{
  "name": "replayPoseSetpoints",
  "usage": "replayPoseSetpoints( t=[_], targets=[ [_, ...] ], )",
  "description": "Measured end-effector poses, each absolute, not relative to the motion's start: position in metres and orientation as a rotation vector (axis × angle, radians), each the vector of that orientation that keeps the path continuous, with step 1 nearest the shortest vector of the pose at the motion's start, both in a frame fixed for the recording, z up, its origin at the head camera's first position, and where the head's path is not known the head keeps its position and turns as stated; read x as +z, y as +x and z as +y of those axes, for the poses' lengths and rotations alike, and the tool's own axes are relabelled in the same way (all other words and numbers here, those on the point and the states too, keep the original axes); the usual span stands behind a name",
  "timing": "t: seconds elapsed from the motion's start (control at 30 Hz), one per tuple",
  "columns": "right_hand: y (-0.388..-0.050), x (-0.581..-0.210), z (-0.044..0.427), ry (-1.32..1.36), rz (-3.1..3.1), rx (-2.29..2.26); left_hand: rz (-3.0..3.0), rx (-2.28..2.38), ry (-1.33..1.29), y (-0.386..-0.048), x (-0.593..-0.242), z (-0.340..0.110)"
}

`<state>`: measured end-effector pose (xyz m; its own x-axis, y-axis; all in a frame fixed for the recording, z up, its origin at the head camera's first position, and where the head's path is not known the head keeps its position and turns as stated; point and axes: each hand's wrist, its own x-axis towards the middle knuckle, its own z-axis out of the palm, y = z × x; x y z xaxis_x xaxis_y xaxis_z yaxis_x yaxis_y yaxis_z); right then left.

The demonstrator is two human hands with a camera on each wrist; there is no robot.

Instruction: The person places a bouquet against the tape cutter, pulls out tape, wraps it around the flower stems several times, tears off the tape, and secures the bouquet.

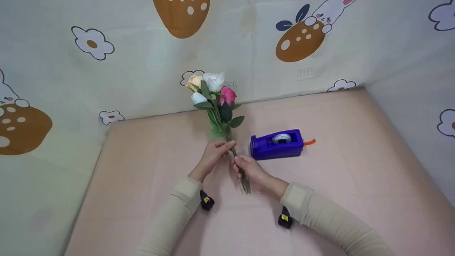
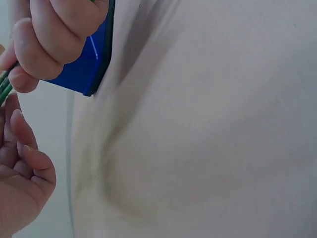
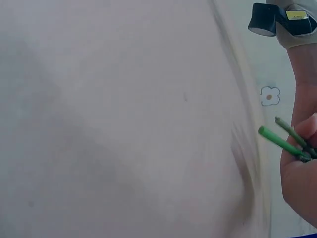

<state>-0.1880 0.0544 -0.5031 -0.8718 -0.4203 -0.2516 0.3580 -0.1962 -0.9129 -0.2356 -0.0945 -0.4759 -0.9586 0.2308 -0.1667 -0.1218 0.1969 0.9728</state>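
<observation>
A bunch of artificial flowers (image 1: 215,89), with white, peach and pink heads and green leaves, is held up above the table. My left hand (image 1: 215,151) pinches its stems between thumb and fingers just below the leaves. Lower down, my right hand (image 1: 251,170) grips the stems (image 1: 245,185), whose cut ends stick out beneath it. In the left wrist view the curled fingers of the right hand (image 2: 54,34) show above the left hand (image 2: 22,173). Green stem ends (image 3: 280,140) poke out of the right hand (image 3: 302,188) in the right wrist view.
Right of the bouquet stands a blue tape dispenser (image 1: 276,151) with a tape roll (image 1: 282,138) in it and an orange-red strip (image 1: 310,142) at its far end. A pale pink cloth (image 1: 142,170) covers the table. Behind it hangs a patterned sheet (image 1: 135,71).
</observation>
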Motion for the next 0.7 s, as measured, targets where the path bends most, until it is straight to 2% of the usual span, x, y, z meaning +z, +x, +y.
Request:
replayPoseSetpoints(
  t=[0.13, 0.23, 0.37, 0.7],
  targets=[
    [-0.188, -0.501, 0.054, -0.063, 1.737, -2.066, 2.230, 1.799, 0.169, -0.226, -0.455, -0.091],
    [-0.184, -0.497, 0.052, -0.045, 1.817, -2.055, 2.255, 1.794, 0.169, -0.223, -0.454, -0.090],
    [-0.183, -0.497, 0.049, -0.009, 1.899, -2.073, 2.260, 1.821, 0.148, -0.230, -0.471, -0.089],
    [-0.187, -0.505, 0.051, 0.042, 1.877, -2.183, 2.138, 1.843, 0.263, -0.236, -0.480, -0.088]
  ],
)
